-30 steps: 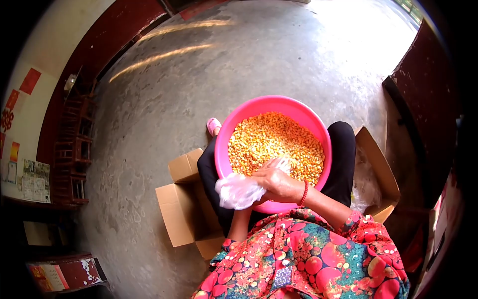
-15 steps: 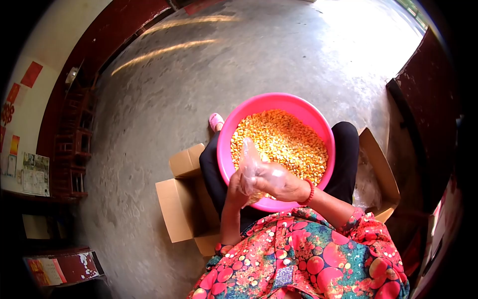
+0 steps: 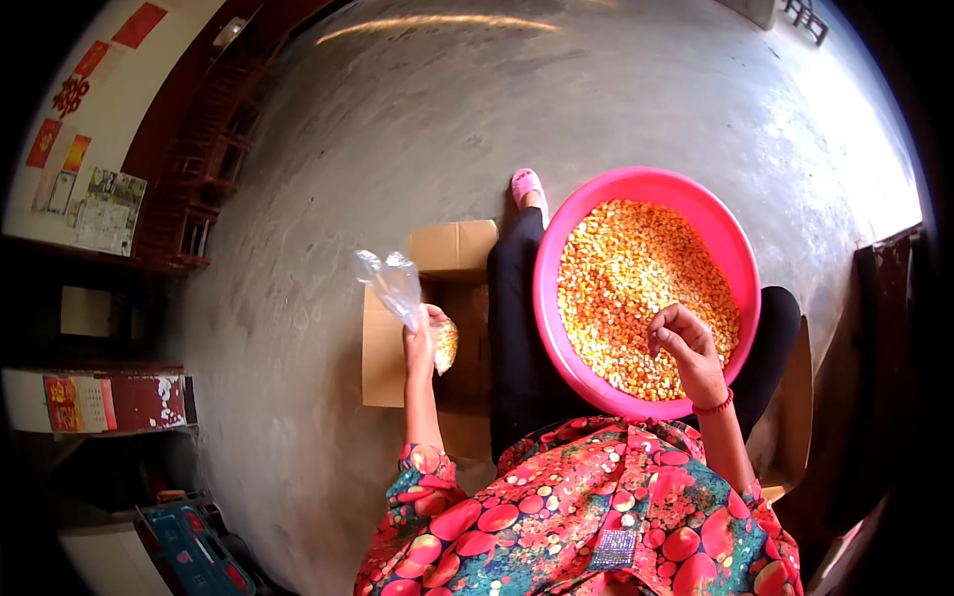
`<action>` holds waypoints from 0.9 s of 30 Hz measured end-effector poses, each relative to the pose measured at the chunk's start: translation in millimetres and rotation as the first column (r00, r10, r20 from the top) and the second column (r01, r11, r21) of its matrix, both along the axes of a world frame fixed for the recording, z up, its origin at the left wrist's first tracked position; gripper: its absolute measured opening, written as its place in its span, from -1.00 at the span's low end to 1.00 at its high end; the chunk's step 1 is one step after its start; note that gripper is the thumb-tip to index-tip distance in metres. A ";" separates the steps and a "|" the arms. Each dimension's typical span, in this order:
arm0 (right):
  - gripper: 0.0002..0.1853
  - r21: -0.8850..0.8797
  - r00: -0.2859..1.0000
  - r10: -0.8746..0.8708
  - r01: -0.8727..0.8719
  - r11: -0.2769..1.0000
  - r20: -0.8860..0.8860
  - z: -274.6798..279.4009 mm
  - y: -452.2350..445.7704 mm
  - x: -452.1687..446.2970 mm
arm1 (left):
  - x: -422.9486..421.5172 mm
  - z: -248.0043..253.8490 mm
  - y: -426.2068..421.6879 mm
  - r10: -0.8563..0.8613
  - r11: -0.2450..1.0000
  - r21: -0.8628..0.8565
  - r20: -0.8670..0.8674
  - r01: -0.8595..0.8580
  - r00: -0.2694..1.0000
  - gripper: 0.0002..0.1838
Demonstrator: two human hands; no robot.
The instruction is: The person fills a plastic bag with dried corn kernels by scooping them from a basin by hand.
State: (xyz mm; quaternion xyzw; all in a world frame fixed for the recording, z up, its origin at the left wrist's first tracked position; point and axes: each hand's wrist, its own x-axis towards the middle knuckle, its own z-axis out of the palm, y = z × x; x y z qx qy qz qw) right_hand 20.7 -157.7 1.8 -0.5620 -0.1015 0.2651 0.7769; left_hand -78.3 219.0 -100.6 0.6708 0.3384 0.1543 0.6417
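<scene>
Your left hand has swung out to the left, away from the pink basin, and is closed around the gathered middle of a clear plastic bag. Half a second ago, both your hands met on that bag above the basin's near left side; now they are well apart, and only the left one holds it. The bag's loose upper part splays out beyond your fingers, while the bagged kernels bulge below your grip, on the side nearer your leg. Seen from your head, you have the bag over the open cardboard box, but how high above it, or whether it touches, you cannot tell from this view.

Your right hand has let go of the bag and hangs above the loose corn in the basin, fingers half curled and thumb close to the forefinger. Nothing shows in it, though you cannot tell whether a kernel is pinched there. For the work in hand, this parting seems to mean that your two-handed handling of the bag is over: it is filled but not released, and plenty of corn remains in the basin.
</scene>
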 end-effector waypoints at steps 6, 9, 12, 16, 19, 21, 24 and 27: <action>-0.89 -0.070 1.000 -0.013 0.012 0.997 -0.013 -5.4 5.5 0.9 | -32.5 -126.7 63.2 -0.030 0.922 0.359 -0.302 0.143 0.953 -0.70; -0.89 -0.094 1.000 -0.015 0.013 0.995 -0.015 -3.2 5.8 -1.4 | -32.6 -148.4 86.0 -0.040 0.827 0.492 -0.433 0.273 0.900 -0.74; -0.90 -0.111 0.999 -0.033 0.029 0.993 -0.039 -2.3 8.0 -2.8 | -14.9 -162.6 106.7 -0.038 0.702 0.616 -0.468 0.357 0.883 -0.76; -0.89 -0.121 0.997 -0.051 0.043 0.992 -0.062 -5.4 6.4 -4.4 | 21.7 -151.6 94.8 0.149 0.716 0.670 -0.424 0.198 0.893 -0.73; -0.88 -0.135 0.996 -0.059 0.049 0.990 -0.070 -8.4 2.8 -4.8 | 51.5 -145.3 69.7 0.186 0.697 0.670 -0.514 0.256 0.837 -0.68; -0.88 -0.140 0.996 -0.058 0.048 0.989 -0.070 -10.2 1.5 -5.2 | 45.4 -199.8 78.3 -0.070 0.647 0.667 -0.431 0.370 0.900 -0.64; -0.88 -0.159 0.994 -0.061 0.046 0.986 -0.092 -14.5 1.3 -5.8 | 54.1 -226.1 54.1 -0.141 0.652 0.639 -0.426 0.408 0.894 -0.65; -0.90 -0.155 0.992 -0.050 0.032 0.987 -0.113 -17.2 1.9 -5.5 | 53.0 -214.9 18.8 -0.200 0.653 0.586 -0.478 0.480 0.855 -0.69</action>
